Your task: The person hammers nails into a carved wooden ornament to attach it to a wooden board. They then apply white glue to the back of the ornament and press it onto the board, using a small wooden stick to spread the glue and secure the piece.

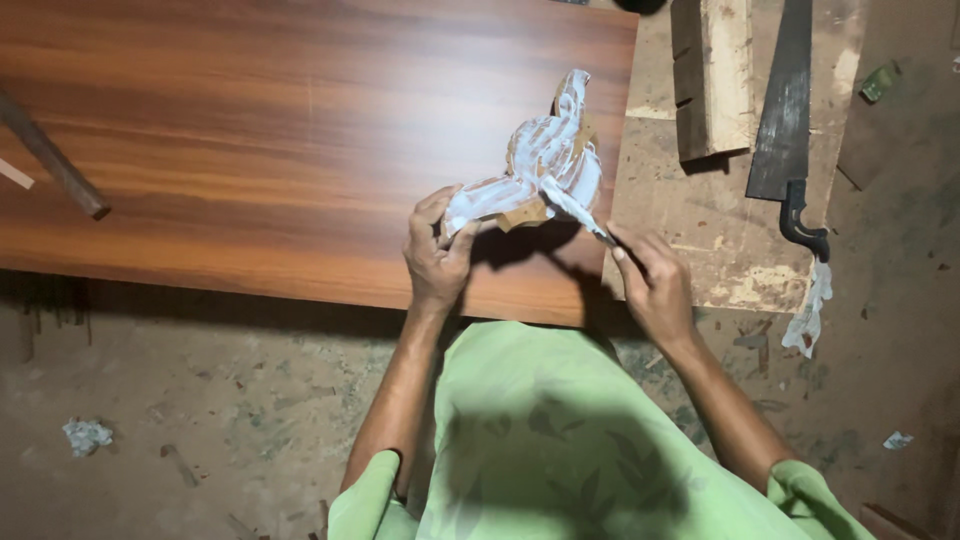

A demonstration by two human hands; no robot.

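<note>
Seen from above, over a green shirt [540,440] and two bare forearms. Left hand [437,262] curled shut on the lower-left tip of a carving [545,165] — thumb and fingers pinching that end, holding it up over the near edge of a board [250,130]. Carving of flat wood, scroll-shaped with ridged curls, coated mostly in white paste, bare brown showing at its edges and back. Held tilted, upper end pointing away toward the board's right corner, shadow falling dark on the board just beneath.

Right hand [652,280] closed around a thin blade [580,212] smeared white, fingers bunched on the handle end, tip laid against the lower middle of the carving. Handle itself hidden inside the grip.

Board glossy, reddish-brown, filling the upper left, resting above a dusty floor [200,420]. A dark stick [50,155] lying slantwise at its left edge. To the right, a rough bench [720,230] stained with pale patches; on it a block [712,75] standing near the top, and beside that a saw [785,120] with dark blade and black handle, a white rag [808,310] hanging off near the handle. Crumpled paper [87,435] on the floor, lower left — well apart from both hands.
</note>
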